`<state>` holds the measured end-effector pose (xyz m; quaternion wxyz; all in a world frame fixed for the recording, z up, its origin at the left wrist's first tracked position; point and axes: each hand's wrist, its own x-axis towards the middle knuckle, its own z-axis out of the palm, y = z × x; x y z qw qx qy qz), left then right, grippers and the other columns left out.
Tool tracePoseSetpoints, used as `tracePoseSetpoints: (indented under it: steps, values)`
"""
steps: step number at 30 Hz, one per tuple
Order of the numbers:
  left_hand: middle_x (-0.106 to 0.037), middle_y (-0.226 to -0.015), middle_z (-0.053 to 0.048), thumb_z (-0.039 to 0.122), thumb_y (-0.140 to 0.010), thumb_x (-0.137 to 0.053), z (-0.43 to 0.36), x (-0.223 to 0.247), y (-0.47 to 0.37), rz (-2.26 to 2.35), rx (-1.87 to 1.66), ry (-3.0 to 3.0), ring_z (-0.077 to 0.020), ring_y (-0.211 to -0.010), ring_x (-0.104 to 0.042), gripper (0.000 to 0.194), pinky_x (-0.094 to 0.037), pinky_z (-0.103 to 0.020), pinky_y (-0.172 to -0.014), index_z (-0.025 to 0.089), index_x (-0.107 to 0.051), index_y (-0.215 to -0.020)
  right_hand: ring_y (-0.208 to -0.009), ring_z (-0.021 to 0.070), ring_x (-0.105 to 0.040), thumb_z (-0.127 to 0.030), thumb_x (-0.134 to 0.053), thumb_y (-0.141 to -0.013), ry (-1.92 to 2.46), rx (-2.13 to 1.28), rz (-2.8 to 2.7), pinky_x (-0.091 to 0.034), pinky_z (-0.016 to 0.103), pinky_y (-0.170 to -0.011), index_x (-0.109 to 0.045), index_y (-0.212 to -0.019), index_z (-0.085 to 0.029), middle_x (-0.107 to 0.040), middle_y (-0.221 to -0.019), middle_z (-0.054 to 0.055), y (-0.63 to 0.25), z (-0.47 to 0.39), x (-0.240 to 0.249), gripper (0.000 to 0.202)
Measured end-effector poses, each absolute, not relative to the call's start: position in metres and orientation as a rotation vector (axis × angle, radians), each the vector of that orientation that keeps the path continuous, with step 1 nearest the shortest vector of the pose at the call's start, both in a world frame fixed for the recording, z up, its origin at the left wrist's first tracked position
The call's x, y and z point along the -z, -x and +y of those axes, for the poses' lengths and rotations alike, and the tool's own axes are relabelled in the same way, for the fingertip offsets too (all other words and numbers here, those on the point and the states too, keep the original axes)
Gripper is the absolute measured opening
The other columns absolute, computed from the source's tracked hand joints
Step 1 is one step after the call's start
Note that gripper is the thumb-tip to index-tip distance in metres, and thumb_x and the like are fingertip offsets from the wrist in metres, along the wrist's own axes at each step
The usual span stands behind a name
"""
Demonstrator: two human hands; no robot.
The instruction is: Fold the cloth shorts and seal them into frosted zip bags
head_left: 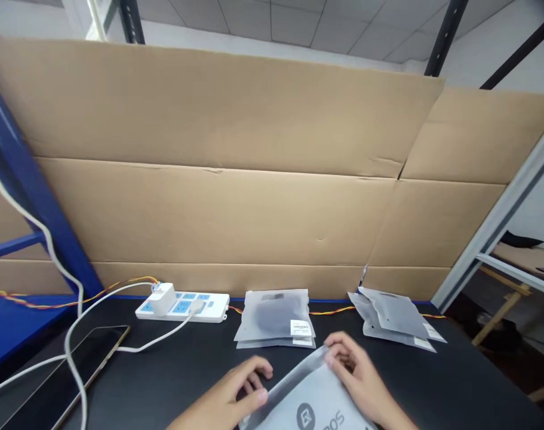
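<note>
A frosted plastic zip bag [319, 394] with a dark round logo and dark lettering lies tilted at the bottom of the head view, its lower part cut off by the frame. My right hand [355, 376] pinches its upper corner between thumb and fingers. At the bag's left edge is my left hand [240, 391], fingers curled but apart from the thumb. Its thumb tip meets or nearly meets the bag; I cannot tell which. Whether anything is inside the bag does not show.
Frosted bags with white labels [274, 316] lie stacked behind my hands, and more bags [395, 316] lie at the right. A white power strip [215, 307] with plugs, a tablet-like device [70, 379] and white cables [77, 322] occupy the left. Cardboard [236, 215] walls the back.
</note>
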<state>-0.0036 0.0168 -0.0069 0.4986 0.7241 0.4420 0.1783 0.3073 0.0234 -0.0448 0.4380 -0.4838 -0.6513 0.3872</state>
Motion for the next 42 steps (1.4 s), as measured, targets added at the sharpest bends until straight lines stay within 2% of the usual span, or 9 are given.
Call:
tracePoseSetpoints:
  steps: [3,5,7,15,22,28,33,36,42]
  values:
    - [-0.062,-0.098,0.000,0.043,-0.092,-0.059,0.010,0.013,-0.006,1.092,-0.359,-1.824,-0.0212,-0.099,-0.053,0.021,-0.038,-0.029,-0.092,0.022,-0.062,-0.092,-0.105,0.0276,-0.065,-0.041,-0.056,-0.095,1.175,-0.703,-1.891,-0.051,0.041,-0.094,-0.060,-0.122,-0.023,-0.070,-0.110,0.010,-0.290,0.012,0.038,0.033]
    - [-0.056,-0.086,0.001,0.051,-0.095,-0.050,0.010,0.017,-0.008,1.114,-0.411,-1.799,-0.0195,-0.090,-0.051,0.034,-0.039,-0.028,-0.084,0.021,-0.055,-0.082,-0.133,0.0355,-0.049,-0.047,-0.068,-0.087,1.075,-0.515,-2.153,-0.043,0.050,-0.109,-0.053,-0.138,-0.027,-0.057,-0.142,0.014,-0.283,0.007,0.032,0.056]
    - [-0.049,-0.083,0.003,0.062,-0.096,-0.042,0.014,0.022,-0.005,1.087,-0.513,-1.709,-0.0178,-0.084,-0.047,0.043,-0.039,-0.026,-0.079,0.022,-0.049,-0.083,-0.142,0.0360,-0.041,-0.050,-0.074,-0.083,0.915,-0.389,-2.418,-0.039,0.050,-0.114,-0.046,-0.145,-0.034,-0.048,-0.153,0.010,-0.277,0.004,0.030,0.070]
    - [-0.050,-0.077,0.004,0.076,-0.079,-0.060,0.014,0.039,-0.010,0.894,-0.607,-1.150,-0.0147,-0.071,-0.051,0.056,-0.043,-0.026,-0.070,0.022,-0.048,-0.085,-0.129,0.0277,-0.058,-0.028,-0.057,-0.098,0.742,-0.021,-2.538,-0.047,0.043,-0.109,-0.043,-0.148,-0.033,-0.062,-0.140,0.005,-0.283,0.004,0.040,0.052]
    - [-0.064,-0.076,-0.001,0.075,-0.086,-0.052,0.016,0.040,-0.015,0.881,-0.599,-1.374,-0.0131,-0.057,-0.061,0.057,-0.046,-0.024,-0.056,0.018,-0.055,-0.082,-0.135,0.0315,-0.051,-0.008,-0.047,-0.078,1.418,0.407,-1.992,-0.041,0.052,-0.110,-0.051,-0.143,-0.024,-0.055,-0.147,0.008,-0.413,0.080,0.018,0.067]
    - [-0.066,-0.080,-0.002,0.075,-0.082,-0.058,0.027,0.056,-0.011,0.922,-0.558,-1.414,-0.0093,-0.055,-0.058,0.057,-0.043,-0.021,-0.053,0.018,-0.052,-0.081,-0.140,0.0376,-0.042,-0.021,-0.059,-0.068,1.723,0.367,-2.120,-0.032,0.060,-0.114,-0.045,-0.147,-0.021,-0.045,-0.155,0.009,-0.456,0.112,0.064,0.080]
    - [-0.065,-0.079,-0.001,0.076,-0.082,-0.057,0.030,0.058,-0.009,0.920,-0.536,-1.424,-0.0090,-0.054,-0.057,0.057,-0.042,-0.021,-0.053,0.019,-0.051,-0.080,-0.132,0.0271,-0.054,-0.010,-0.046,-0.072,1.622,0.333,-2.031,-0.040,0.046,-0.113,-0.055,-0.138,-0.021,-0.060,-0.142,0.006,-0.467,0.098,0.056,0.068]
    - [-0.065,-0.080,-0.002,0.076,-0.083,-0.056,0.030,0.056,-0.009,0.908,-0.506,-1.442,-0.0091,-0.056,-0.056,0.058,-0.043,-0.021,-0.054,0.019,-0.051,-0.080,-0.139,0.0236,-0.047,-0.006,-0.041,-0.073,1.565,0.444,-1.851,-0.036,0.042,-0.117,-0.050,-0.142,-0.021,-0.055,-0.147,0.005,-0.482,0.092,0.046,0.071]
    - [-0.065,-0.083,-0.003,0.075,-0.083,-0.058,0.025,0.047,-0.011,0.937,-0.474,-1.433,-0.0114,-0.061,-0.060,0.057,-0.047,-0.023,-0.058,0.018,-0.053,-0.083,-0.147,0.0349,-0.032,-0.027,-0.054,-0.082,1.845,0.327,-1.977,-0.027,0.061,-0.117,-0.032,-0.153,-0.021,-0.034,-0.161,0.010,-0.495,0.099,0.068,0.075]
